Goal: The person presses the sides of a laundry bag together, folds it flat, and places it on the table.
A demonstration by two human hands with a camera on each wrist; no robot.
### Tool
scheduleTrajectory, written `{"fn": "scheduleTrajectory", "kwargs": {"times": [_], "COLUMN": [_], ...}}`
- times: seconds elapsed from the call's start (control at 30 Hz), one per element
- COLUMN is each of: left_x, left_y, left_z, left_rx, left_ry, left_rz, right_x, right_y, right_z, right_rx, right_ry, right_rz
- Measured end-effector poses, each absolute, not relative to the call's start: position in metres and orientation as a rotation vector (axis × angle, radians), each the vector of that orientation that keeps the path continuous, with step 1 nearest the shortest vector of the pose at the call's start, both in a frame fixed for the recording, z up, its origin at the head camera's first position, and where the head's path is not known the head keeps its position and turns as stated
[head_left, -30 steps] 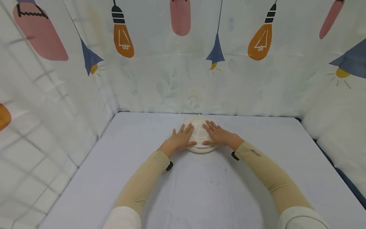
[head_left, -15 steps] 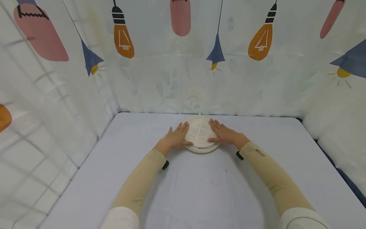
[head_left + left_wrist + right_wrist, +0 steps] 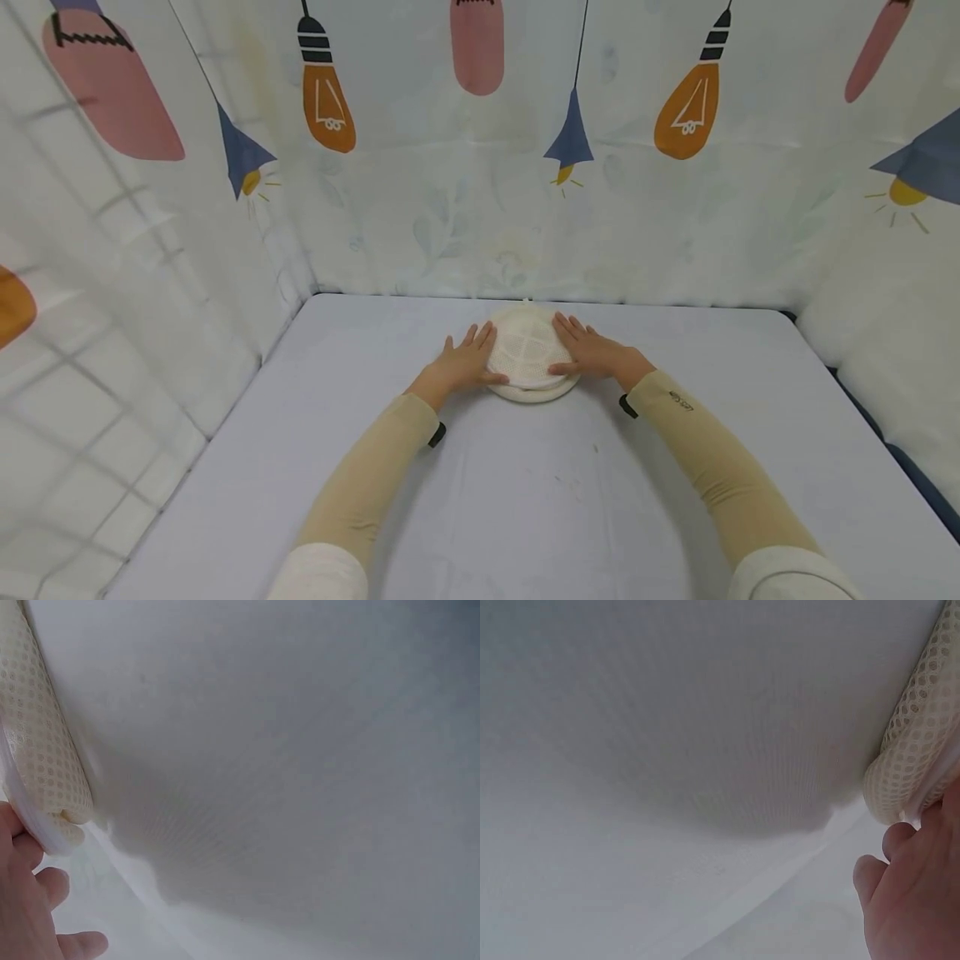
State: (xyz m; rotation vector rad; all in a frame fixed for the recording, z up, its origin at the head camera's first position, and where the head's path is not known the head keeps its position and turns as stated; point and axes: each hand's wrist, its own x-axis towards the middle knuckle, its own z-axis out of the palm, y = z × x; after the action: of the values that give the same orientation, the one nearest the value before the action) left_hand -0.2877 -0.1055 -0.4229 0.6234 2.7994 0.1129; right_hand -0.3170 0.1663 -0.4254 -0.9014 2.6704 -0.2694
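Note:
A round, cream mesh laundry bag (image 3: pixel 527 348) lies flat at the back middle of the table, a pale rim showing below its domed top. My left hand (image 3: pixel 459 364) rests against its left side, fingers spread and the thumb on the near edge. On the opposite side my right hand (image 3: pixel 594 350) touches the bag with straight fingers. In the left wrist view, fingertips (image 3: pixel 54 885) sit beside the honeycomb mesh and a smooth whitish band (image 3: pixel 30 802). The right wrist view has the bag's thick mesh edge (image 3: pixel 911 761) right at my fingers (image 3: pixel 870 877).
The table (image 3: pixel 525 500) has a pale cloth cover with a few small dark specks in front of the bag. A white curtain (image 3: pixel 450 200) printed with lamps and bulbs hangs close behind the table's back edge, and white sheeting (image 3: pixel 112 350) rises on the left.
Both hands have slid outward from the top of the bag to its two sides, uncovering more of the mesh. Over the last half second they have hardly moved.

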Motion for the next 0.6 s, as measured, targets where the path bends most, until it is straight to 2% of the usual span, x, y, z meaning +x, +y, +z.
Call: {"fn": "scheduleTrajectory", "kwargs": {"times": [0.6], "left_x": [-0.2838], "left_y": [-0.1035], "left_z": [-0.4203], "left_rx": [0.6], "left_ry": [2.779], "left_rz": [0.1], "right_x": [-0.3175], "right_y": [0.1643], "right_z": [-0.4335], "right_rx": [-0.89], "right_ry": [2.697], "right_rz": [-0.214]}}
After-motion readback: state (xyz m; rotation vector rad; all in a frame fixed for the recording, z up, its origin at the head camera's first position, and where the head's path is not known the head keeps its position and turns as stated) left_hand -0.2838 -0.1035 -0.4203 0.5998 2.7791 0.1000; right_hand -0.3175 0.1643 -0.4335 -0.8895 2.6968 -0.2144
